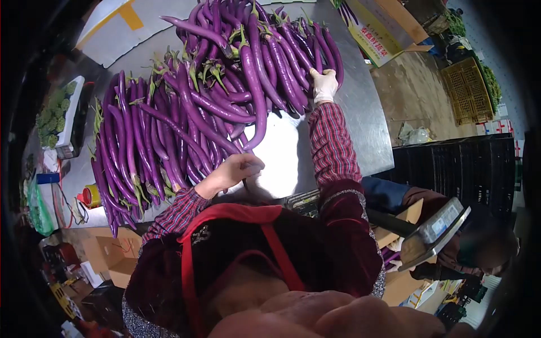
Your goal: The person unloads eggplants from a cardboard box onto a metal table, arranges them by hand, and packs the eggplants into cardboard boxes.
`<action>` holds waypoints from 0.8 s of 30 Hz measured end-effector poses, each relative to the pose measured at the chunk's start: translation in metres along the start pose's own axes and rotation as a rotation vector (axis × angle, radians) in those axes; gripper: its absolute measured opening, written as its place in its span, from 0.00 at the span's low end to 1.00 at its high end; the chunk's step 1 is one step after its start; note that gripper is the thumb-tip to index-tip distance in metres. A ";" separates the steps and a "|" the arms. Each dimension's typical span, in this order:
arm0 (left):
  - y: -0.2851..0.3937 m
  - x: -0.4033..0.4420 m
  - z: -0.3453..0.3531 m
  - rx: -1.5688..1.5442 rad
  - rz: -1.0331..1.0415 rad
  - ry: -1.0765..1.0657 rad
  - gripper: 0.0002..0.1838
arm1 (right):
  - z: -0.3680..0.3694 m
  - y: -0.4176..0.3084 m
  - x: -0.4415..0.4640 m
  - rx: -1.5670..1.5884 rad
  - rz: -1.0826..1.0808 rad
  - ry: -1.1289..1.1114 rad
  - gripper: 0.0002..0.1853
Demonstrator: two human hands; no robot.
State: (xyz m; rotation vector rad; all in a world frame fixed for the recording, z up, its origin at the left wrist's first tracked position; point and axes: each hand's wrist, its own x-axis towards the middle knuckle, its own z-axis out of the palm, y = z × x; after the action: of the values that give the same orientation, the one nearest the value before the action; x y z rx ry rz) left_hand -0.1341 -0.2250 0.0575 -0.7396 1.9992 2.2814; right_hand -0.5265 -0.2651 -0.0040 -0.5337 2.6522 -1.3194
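Observation:
Long purple eggplants (256, 73) lie piled across a metal table (366, 124), most with their green stems pointing away from me. At the right end of the pile, my right hand (325, 85), in a pale glove, closes its fingers round an eggplant (317, 56) at the near end. My left hand (234, 172) is bare, its fingers curled together beside the tips of the eggplants at the pile's front edge. Nothing shows between those fingers. A brightly lit white patch (279, 152) of the tabletop lies between my hands.
Behind the pile stands a white foam box (121, 31); a printed carton (383, 28) is at back right. Black crates (456, 169) and another person (479, 242) are on my right, near a scale-like device (437, 228). A foam tray of greens (59, 115) sits left.

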 end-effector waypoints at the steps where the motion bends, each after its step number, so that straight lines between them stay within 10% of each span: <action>1: 0.005 0.005 -0.002 0.009 -0.005 0.004 0.09 | 0.005 0.006 0.011 -0.013 -0.006 -0.026 0.27; 6: 0.013 0.036 -0.012 -0.079 -0.071 0.012 0.09 | -0.009 0.034 0.014 0.962 0.259 -0.551 0.26; 9: 0.011 0.056 -0.019 -0.146 -0.002 -0.002 0.09 | -0.012 0.044 -0.016 0.730 0.101 -0.488 0.26; 12: 0.023 0.075 -0.022 -0.045 -0.146 -0.037 0.10 | -0.008 0.042 -0.031 -0.149 -0.713 0.190 0.30; 17: 0.033 0.104 -0.018 -0.043 0.005 -0.053 0.10 | 0.016 0.012 -0.027 -0.336 -0.721 0.182 0.37; 24: 0.024 0.138 -0.022 -0.262 0.089 0.145 0.11 | -0.004 -0.014 0.006 -0.129 -0.087 -0.546 0.34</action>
State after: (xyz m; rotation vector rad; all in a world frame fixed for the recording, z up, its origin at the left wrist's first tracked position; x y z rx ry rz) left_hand -0.2569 -0.2900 0.0291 -0.8720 1.8425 2.6485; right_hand -0.5293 -0.2722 0.0095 -0.8878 2.2821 -0.8597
